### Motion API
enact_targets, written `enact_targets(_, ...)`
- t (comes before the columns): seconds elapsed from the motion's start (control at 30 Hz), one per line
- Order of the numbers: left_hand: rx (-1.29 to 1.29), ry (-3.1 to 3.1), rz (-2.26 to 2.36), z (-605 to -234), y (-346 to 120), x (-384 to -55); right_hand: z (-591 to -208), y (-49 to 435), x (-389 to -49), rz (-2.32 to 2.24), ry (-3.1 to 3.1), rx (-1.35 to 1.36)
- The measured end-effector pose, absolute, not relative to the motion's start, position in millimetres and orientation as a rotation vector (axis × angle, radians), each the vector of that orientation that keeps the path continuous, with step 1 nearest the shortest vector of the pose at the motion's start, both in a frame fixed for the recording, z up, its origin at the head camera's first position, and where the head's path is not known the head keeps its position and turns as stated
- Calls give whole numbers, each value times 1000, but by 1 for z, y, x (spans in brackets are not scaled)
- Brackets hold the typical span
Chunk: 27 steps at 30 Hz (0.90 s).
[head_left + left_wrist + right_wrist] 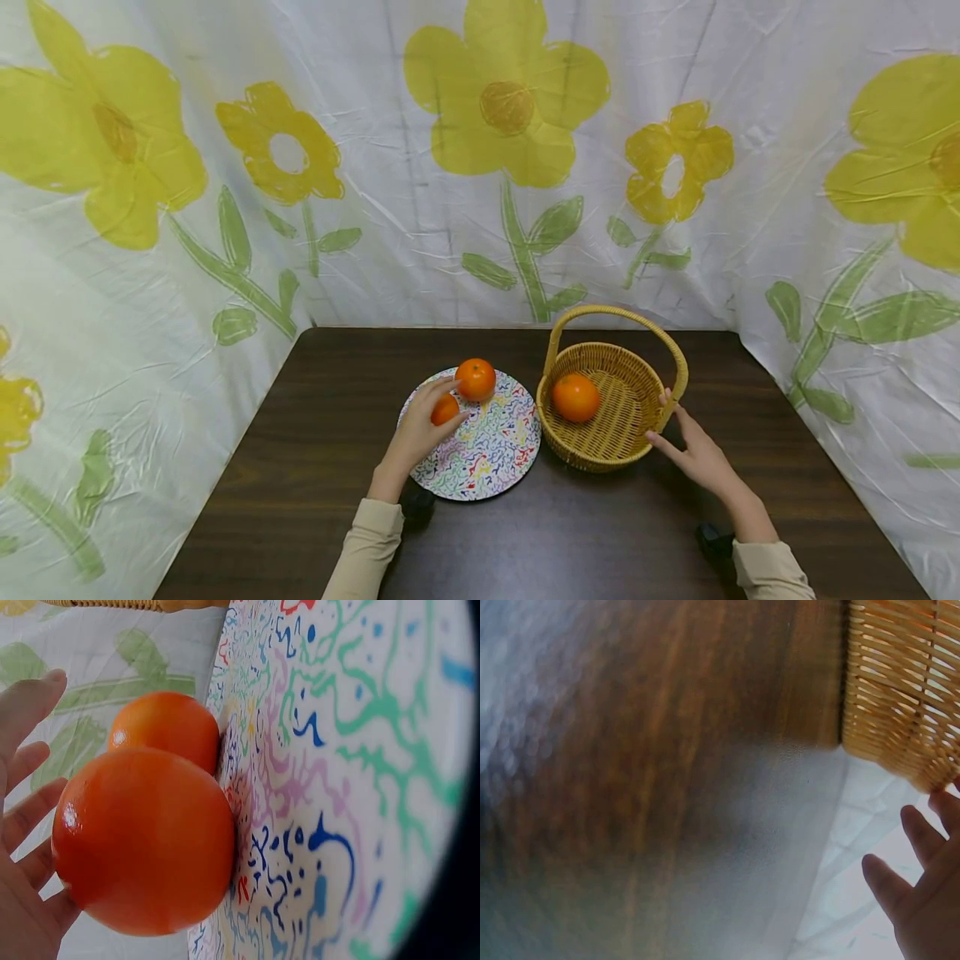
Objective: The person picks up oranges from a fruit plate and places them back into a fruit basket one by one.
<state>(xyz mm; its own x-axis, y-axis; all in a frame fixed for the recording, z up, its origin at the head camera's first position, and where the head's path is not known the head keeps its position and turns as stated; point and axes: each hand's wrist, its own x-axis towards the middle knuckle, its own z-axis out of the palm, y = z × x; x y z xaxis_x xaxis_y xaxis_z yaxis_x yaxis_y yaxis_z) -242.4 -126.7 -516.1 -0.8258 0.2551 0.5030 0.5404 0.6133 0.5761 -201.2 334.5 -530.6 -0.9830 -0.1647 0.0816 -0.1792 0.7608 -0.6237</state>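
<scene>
The head view alone shows the third orange (576, 397) whole, inside the wicker basket (626, 417); the left-wrist view reveals the near orange (146, 840) in full, resting on the patterned plate (487, 450) before the far orange (476, 380), where from above fingers partly cover it. The left hand (420, 429) has thumb and fingers parted widely about the near orange, gripping nothing; whether skin meets peel cannot be told. The right hand (701, 457) is loosely spread, fingertips touching the basket's side near the handle (615, 311). Both forearms reach forward over the table (315, 467), the right angled inward, its palm facing the basket
</scene>
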Motion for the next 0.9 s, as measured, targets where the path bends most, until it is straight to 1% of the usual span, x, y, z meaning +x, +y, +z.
enact_targets(0.33, -484, -2549, -1136, -523, -133, -240, -528, 332, -200, 1045, -2939, 261)
enact_targets(0.9, -367, -2643, -1204, -527, -141, -236, -527, 332, -199, 1049, -2957, 236)
